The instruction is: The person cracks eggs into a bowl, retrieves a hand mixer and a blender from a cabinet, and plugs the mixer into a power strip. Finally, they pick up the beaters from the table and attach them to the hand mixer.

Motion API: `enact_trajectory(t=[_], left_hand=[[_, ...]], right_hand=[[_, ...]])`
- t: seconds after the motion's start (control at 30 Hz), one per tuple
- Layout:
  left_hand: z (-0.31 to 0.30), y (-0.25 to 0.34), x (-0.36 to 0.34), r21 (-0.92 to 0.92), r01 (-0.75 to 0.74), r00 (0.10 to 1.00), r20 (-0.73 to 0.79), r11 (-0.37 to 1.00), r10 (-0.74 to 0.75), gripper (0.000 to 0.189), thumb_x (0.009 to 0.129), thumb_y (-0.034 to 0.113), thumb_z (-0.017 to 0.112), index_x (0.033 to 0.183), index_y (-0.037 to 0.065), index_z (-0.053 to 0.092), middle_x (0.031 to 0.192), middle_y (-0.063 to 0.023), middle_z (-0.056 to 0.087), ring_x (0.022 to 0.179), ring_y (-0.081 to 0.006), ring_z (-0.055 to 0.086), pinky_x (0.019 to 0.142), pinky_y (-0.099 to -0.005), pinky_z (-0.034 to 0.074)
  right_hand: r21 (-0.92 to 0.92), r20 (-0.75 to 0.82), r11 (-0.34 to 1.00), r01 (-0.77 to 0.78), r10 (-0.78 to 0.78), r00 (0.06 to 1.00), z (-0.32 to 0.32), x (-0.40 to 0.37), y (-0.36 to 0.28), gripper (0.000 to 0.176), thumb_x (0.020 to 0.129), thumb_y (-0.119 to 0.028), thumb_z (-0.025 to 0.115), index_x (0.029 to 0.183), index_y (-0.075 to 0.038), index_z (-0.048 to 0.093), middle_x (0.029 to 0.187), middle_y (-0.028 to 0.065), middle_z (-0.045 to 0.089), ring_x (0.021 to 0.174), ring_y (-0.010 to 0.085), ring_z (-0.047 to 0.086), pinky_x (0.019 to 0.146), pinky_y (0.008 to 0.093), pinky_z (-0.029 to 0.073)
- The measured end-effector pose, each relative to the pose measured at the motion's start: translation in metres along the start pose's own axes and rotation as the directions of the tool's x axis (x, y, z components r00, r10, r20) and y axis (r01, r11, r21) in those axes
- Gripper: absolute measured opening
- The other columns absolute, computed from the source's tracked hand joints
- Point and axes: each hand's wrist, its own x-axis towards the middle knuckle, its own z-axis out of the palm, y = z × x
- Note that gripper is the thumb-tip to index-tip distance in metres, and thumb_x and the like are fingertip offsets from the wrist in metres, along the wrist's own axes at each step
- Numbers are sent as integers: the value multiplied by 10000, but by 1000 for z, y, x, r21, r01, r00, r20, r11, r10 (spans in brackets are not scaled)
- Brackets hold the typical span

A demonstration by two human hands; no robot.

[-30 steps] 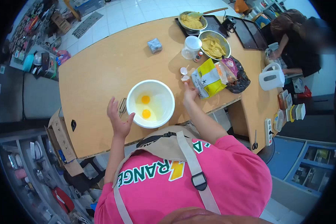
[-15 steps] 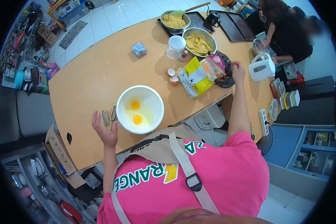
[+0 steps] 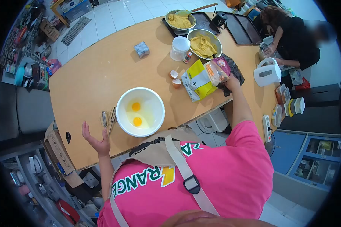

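Observation:
A white bowl (image 3: 158, 125) with two cracked eggs in it, yolks whole, stands near the table's front edge. Left of it, two metal beater attachments (image 3: 108, 118) lie on the wood. My left hand (image 3: 97, 142) hovers beside them, fingers spread and holding nothing. At the black plastic bag (image 3: 236, 72), my right hand (image 3: 233, 82) reaches in next to a clear packet with an orange label (image 3: 215, 72); its fingertips are hidden. A yellow-and-white brown sugar bag (image 3: 197, 84) lies just left of that packet. Broken eggshells (image 3: 175, 82) rest by the sugar.
Two metal bowls of yellow dough (image 3: 204, 46) stand at the back, near a lidded clear jar (image 3: 180, 49), a small bottle (image 3: 187, 57) and dark trays (image 3: 240, 28). A folded cloth (image 3: 141, 49) lies mid-table. Right are a white jug (image 3: 267, 72) and a co-worker (image 3: 297, 39).
My right hand has moved down and left onto the black bag beside the packets. My left hand has drawn away from the beaters, leftward and toward me, still spread.

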Motion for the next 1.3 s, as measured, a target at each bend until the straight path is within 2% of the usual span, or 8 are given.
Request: enact_trajectory(t=[0.13,0.2,0.43,0.5,0.87,1.03,1.1,1.3], left_hand=[[-2,2,-4,14,8,1000,23,1000,-8,658,819,142,657,1353,16,294,1411,-181,317,1305,-328,318,1059,-448,289],[-2,1,-7,17,16,1000,27,1000,-17,655,816,153,659,1347,16,300,1399,-191,324,1298,-343,323,1064,-456,280],[-2,2,-11,9,49,998,29,999,-50,663,811,181,665,1342,20,304,1386,-203,331,1287,-358,331,1067,-466,270],[-2,2,-12,18,60,998,24,998,-60,666,810,182,666,1344,20,300,1385,-203,331,1285,-358,332,1061,-463,281],[-1,0,-12,31,32,999,15,999,-33,653,810,156,665,1334,19,299,1393,-203,327,1277,-359,337,1030,-462,329],[-3,-2,-15,32,61,998,-6,998,-61,668,808,150,667,1347,28,291,1402,-203,320,1276,-359,338,1028,-463,328],[-4,-3,-15,30,61,998,-13,998,-60,671,808,151,668,1348,31,289,1404,-202,319,1276,-359,337,1027,-464,328],[-5,-3,-14,22,69,998,-17,997,-69,678,810,157,671,1353,37,284,1407,-195,317,1277,-355,333,1026,-466,329]], right_hand=[[-59,64,998,36,-32,997,-4,4,-9,573,782,-341,641,1261,-98,441,1320,160,474,1118,349,543,896,426,487],[19,244,999,-46,40,969,-35,-3,-21,581,799,-349,618,1288,-114,409,1350,140,456,1128,324,547,887,430,490],[33,132,998,44,-48,990,-27,-2,-6,541,785,-338,650,1262,-149,479,1277,145,506,1083,326,565,906,409,479],[4,57,974,227,-227,972,-17,5,7,559,760,-303,684,1263,-149,493,1267,150,504,1116,329,539,932,396,467],[169,88,960,222,-239,967,-6,26,19,620,655,-216,768,1219,-143,520,1236,160,511,1087,337,557,904,402,488],[489,173,872,-33,-59,983,-2,20,13,647,652,-253,780,1230,-148,509,1214,154,537,1048,346,585,905,406,480],[0,36,997,83,-83,996,-6,11,5,661,665,-331,772,1232,-139,491,1164,142,577,1036,336,599,878,416,485],[-224,108,968,-114,141,984,-27,-4,-18,660,682,-410,746,1217,-131,478,1121,151,595,1023,342,603,820,435,507]])
